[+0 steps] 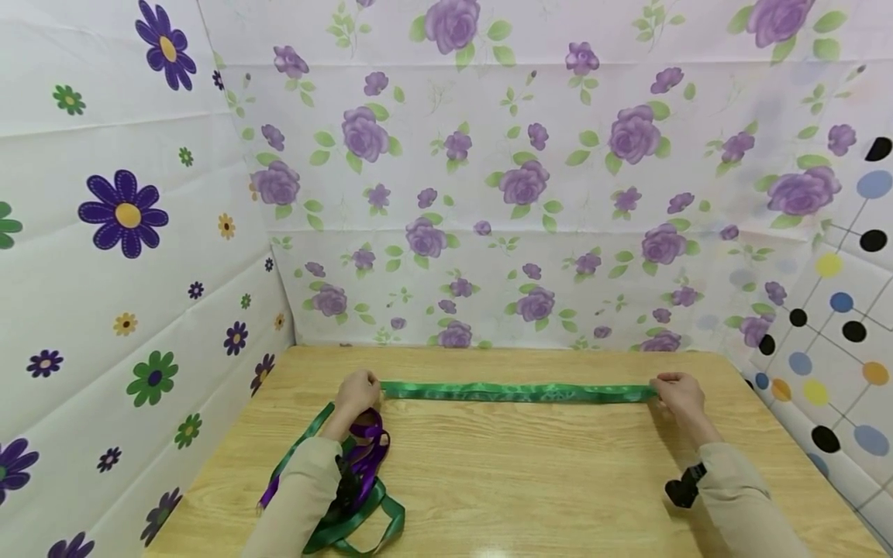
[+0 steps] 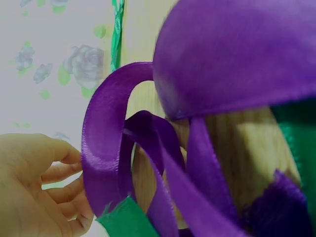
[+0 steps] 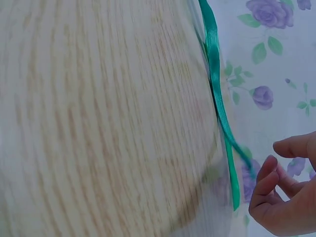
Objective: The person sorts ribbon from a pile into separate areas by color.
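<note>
A rose-printed sheet is hanging behind a wood-grained surface. In the head view, the green ribbon is lying stretched near the far edge — between the left grip and the right grip — while a tangle of purple and green ribbon is sitting by the left forearm. Its sheen is suggesting something light, soft and slippery, likely to slide or twist under a loose hold. In the left wrist view, a purple loop is covering the left fingertips, so I cannot tell whether they are pinching anything. In the right wrist view, thumb and fingers are standing narrowly apart just beside two green tails; a flat pinch slightly inside both — away from the cut edges — is looking like the surest hold.
</note>
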### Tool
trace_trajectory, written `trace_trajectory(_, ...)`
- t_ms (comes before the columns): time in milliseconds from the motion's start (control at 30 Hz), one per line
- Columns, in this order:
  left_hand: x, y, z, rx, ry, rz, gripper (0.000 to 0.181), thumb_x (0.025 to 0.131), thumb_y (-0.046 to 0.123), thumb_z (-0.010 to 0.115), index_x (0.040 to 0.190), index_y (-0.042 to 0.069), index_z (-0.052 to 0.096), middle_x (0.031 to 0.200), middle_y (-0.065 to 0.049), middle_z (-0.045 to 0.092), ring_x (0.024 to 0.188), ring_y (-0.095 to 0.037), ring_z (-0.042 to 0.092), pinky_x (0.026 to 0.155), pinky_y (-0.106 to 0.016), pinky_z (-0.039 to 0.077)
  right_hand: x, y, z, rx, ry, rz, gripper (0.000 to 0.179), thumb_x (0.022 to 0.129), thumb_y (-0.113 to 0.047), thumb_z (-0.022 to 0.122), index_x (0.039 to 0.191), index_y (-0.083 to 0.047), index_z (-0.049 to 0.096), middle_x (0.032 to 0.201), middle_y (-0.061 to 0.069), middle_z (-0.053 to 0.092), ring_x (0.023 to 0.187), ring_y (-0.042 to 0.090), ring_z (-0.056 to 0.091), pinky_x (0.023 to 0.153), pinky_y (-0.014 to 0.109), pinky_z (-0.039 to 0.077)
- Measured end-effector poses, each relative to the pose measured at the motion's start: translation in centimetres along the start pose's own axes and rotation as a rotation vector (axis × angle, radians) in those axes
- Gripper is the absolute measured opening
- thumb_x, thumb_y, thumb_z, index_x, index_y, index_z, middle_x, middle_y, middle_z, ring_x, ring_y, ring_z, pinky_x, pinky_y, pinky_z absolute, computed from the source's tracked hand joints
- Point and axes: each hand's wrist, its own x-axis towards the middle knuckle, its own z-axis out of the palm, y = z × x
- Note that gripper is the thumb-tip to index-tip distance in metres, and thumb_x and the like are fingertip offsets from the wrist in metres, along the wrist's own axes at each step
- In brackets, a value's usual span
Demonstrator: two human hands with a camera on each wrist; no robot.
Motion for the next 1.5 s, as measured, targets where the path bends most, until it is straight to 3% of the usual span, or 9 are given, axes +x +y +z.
trace_trajectory(167,-0.5,0.4,-0.7,-0.009,0.012,0.035,0.021,0.092,0.012,0.047,0.087,0.000,0.065,0.068,-0.009,0.061,0.045,-0.011,0.039,0.043,-0.023,0.031,-0.5,-0.6,0.1,0.011,0.033,-0.035,0.048,0.094,-0.027,0.043,0.127,0.007,0.044,0.119,0.028,0.048,0.099,0.037,0.054,0.071,0.039,0.049)
trace_trajectory(267,-0.8,0.4,-1.1,-0.023,0.005,0.056,0.021,0.091,0.011,0.048,0.093,-0.001,0.065,0.075,-0.010,0.065,0.046,-0.011,0.044,0.043,-0.023,0.034,-0.5,-0.8,0.3,0.014,0.017,-0.049,0.046,0.094,-0.026,0.043,0.126,0.007,0.046,0.118,0.030,0.051,0.094,0.034,0.058,0.070,0.038,0.050)
trace_trajectory(500,-1.3,0.0,-1.7,-0.030,-0.031,0.100,0.023,0.091,0.011,0.050,0.100,-0.004,0.065,0.095,-0.017,0.066,0.065,-0.017,0.060,0.054,-0.027,0.046,-0.1,-1.0,1.0,0.003,-0.135,-0.105,0.042,0.095,-0.020,0.041,0.123,0.010,0.049,0.101,0.023,0.062,0.069,0.012,0.061,0.058,0.029,0.049)
trace_trajectory(867,-2.1,0.3,-2.3,-0.011,-0.080,0.109,0.024,0.090,0.013,0.051,0.101,-0.003,0.065,0.097,-0.016,0.065,0.076,-0.021,0.062,0.061,-0.031,0.048,-1.4,-2.4,2.5,-0.028,-0.305,-0.148,0.043,0.098,-0.025,0.041,0.126,0.006,0.048,0.102,0.018,0.062,0.080,0.021,0.061,0.063,0.033,0.047)
trace_trajectory(1167,-3.4,1.1,-3.0,-0.014,-0.155,0.116,0.026,0.092,0.014,0.049,0.105,-0.004,0.063,0.101,-0.018,0.064,0.046,-0.011,0.041,0.047,-0.024,0.036,-2.9,-3.7,3.1,-0.102,-0.363,-0.229,0.040,0.097,-0.026,0.044,0.120,0.006,0.051,0.099,0.020,0.061,0.085,0.027,0.062,0.067,0.037,0.050)
trace_trajectory(1367,-5.1,2.0,-3.5,0.009,-0.185,0.165,0.019,0.090,0.011,0.051,0.093,-0.001,0.066,0.080,-0.012,0.065,0.043,-0.008,0.033,0.043,-0.020,0.028,-4.1,-4.5,3.5,-0.177,-0.395,-0.322,0.033,0.096,-0.020,0.045,0.114,0.006,0.054,0.100,0.024,0.060,0.085,0.031,0.062,0.068,0.040,0.050)
trace_trajectory(1500,-5.9,2.3,-3.6,0.022,-0.216,0.179,0.019,0.091,0.012,0.051,0.084,-0.001,0.064,0.064,-0.006,0.058,0.043,-0.008,0.030,0.043,-0.020,0.026,-4.6,-4.9,3.8,-0.223,-0.413,-0.379,0.028,0.096,-0.019,0.046,0.109,0.004,0.056,0.099,0.023,0.060,0.084,0.031,0.062,0.068,0.040,0.051)
